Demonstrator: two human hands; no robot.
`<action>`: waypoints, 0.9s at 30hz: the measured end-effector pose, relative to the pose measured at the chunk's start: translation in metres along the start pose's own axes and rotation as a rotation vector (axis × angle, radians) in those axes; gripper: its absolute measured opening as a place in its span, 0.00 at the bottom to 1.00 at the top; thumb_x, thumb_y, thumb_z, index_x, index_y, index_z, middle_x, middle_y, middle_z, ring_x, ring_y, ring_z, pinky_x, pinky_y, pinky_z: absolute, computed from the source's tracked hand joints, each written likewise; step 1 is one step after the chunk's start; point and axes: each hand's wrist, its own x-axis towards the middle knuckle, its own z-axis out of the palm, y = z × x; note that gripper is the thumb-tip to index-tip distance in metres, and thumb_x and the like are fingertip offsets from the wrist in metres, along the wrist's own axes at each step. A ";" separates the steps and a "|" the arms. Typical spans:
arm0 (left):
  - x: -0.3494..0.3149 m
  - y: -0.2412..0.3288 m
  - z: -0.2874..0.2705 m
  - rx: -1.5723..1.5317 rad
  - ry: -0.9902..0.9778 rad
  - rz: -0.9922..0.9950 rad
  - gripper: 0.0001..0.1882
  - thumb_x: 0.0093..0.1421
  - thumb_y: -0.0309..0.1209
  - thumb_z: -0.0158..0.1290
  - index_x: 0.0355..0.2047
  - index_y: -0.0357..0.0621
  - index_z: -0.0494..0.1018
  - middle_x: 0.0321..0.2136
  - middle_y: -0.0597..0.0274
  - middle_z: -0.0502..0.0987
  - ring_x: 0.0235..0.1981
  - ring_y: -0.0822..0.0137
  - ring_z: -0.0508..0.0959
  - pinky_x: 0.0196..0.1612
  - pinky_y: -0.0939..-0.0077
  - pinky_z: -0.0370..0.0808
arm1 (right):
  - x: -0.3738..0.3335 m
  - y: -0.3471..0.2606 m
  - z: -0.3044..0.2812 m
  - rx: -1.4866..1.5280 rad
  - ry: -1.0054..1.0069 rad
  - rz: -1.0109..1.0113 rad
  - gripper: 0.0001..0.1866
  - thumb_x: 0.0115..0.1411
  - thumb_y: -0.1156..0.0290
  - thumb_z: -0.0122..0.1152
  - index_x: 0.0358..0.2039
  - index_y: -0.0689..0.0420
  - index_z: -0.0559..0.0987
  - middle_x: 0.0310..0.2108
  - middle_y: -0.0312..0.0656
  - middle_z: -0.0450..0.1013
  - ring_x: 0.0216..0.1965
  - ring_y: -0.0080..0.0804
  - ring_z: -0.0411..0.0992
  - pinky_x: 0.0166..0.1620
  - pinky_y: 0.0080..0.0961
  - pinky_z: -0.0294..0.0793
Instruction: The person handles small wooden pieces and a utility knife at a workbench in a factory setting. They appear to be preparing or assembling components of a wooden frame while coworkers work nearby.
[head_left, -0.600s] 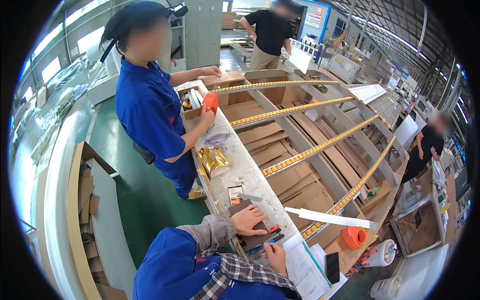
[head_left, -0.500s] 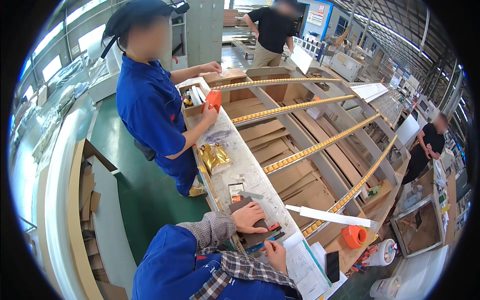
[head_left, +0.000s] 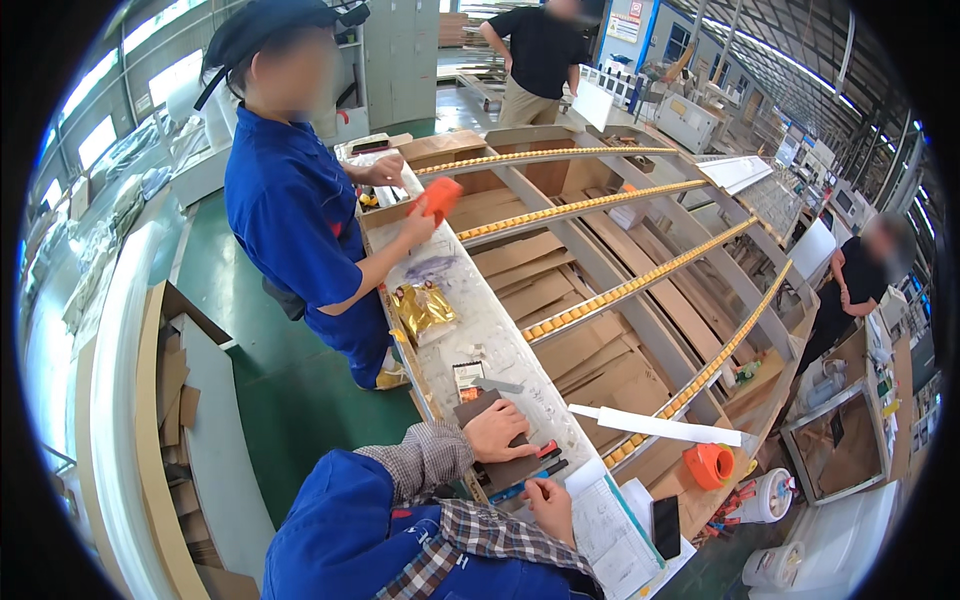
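Note:
My left hand [head_left: 497,432] lies flat, fingers stretched out, on a dark brown flat piece [head_left: 476,408] near the bench's front end. Just to its right, my right hand [head_left: 549,506] is curled, its fingertips beside a blue marker [head_left: 508,493]; whether anything is inside the fingers is hidden. A small red-and-black tool [head_left: 548,450] rests by my left fingertips. Beyond the brown piece are a grey metal blade [head_left: 498,386] and a small printed packet [head_left: 467,377]. Written sheets [head_left: 608,520] and a black phone [head_left: 665,528] lie to the right of my right hand.
Across the bench [head_left: 450,350], a co-worker in blue [head_left: 285,210] holds an orange tool [head_left: 438,198] near a gold packet [head_left: 424,308]. A ribbed wooden frame [head_left: 575,240] with yellow-studded strips spans the right. A white strip [head_left: 655,426], orange ring [head_left: 709,466] and bucket [head_left: 768,496] are closer.
The co-worker's orange tool has tilted and shifted right, and their other hand has moved left and down over the bench. My hands have hardly moved; the view has shifted slightly.

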 end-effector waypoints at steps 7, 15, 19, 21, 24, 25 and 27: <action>0.005 0.001 -0.007 0.016 0.023 0.013 0.22 0.56 0.49 0.44 0.23 0.41 0.70 0.23 0.57 0.71 0.33 0.60 0.68 0.47 0.70 0.59 | 0.003 0.002 0.002 0.003 0.000 -0.002 0.15 0.56 0.66 0.54 0.37 0.65 0.74 0.23 0.37 0.73 0.21 0.17 0.65 0.25 0.14 0.64; 0.005 0.001 -0.007 -0.014 -0.048 -0.019 0.18 0.56 0.45 0.47 0.23 0.40 0.70 0.25 0.58 0.72 0.33 0.58 0.69 0.49 0.67 0.60 | 0.003 0.005 0.002 -0.042 -0.004 -0.043 0.16 0.55 0.65 0.55 0.37 0.65 0.74 0.23 0.37 0.73 0.21 0.18 0.65 0.25 0.15 0.65; 0.005 0.002 -0.005 0.016 -0.042 -0.037 0.17 0.55 0.44 0.47 0.24 0.40 0.70 0.26 0.57 0.72 0.37 0.59 0.71 0.55 0.62 0.57 | 0.006 0.012 0.000 -0.107 -0.001 -0.081 0.16 0.55 0.65 0.54 0.37 0.66 0.74 0.24 0.38 0.73 0.22 0.19 0.67 0.26 0.16 0.66; 0.003 0.002 -0.003 0.022 -0.039 -0.043 0.17 0.55 0.43 0.47 0.24 0.41 0.70 0.27 0.57 0.73 0.38 0.60 0.71 0.56 0.60 0.56 | 0.006 0.016 0.000 -0.140 -0.004 -0.081 0.16 0.55 0.64 0.54 0.37 0.65 0.74 0.24 0.38 0.74 0.23 0.19 0.67 0.27 0.16 0.66; 0.003 0.000 0.000 0.017 0.013 -0.019 0.19 0.56 0.44 0.45 0.24 0.40 0.71 0.26 0.57 0.73 0.37 0.61 0.72 0.57 0.61 0.54 | 0.006 0.012 0.000 -0.185 0.010 -0.082 0.15 0.54 0.64 0.55 0.35 0.64 0.75 0.24 0.41 0.75 0.25 0.23 0.71 0.30 0.19 0.69; 0.003 -0.001 0.001 0.012 0.038 -0.010 0.20 0.57 0.45 0.45 0.23 0.40 0.71 0.26 0.56 0.73 0.36 0.61 0.72 0.58 0.62 0.53 | 0.005 0.011 0.000 -0.201 0.015 -0.080 0.15 0.54 0.63 0.56 0.34 0.63 0.75 0.24 0.42 0.75 0.26 0.25 0.73 0.31 0.20 0.70; 0.001 -0.001 -0.001 -0.006 0.012 -0.039 0.19 0.57 0.44 0.45 0.23 0.40 0.71 0.25 0.57 0.73 0.36 0.61 0.72 0.58 0.62 0.54 | 0.007 0.016 0.001 -0.183 0.007 -0.102 0.16 0.53 0.63 0.56 0.35 0.63 0.75 0.24 0.43 0.75 0.26 0.26 0.73 0.31 0.21 0.70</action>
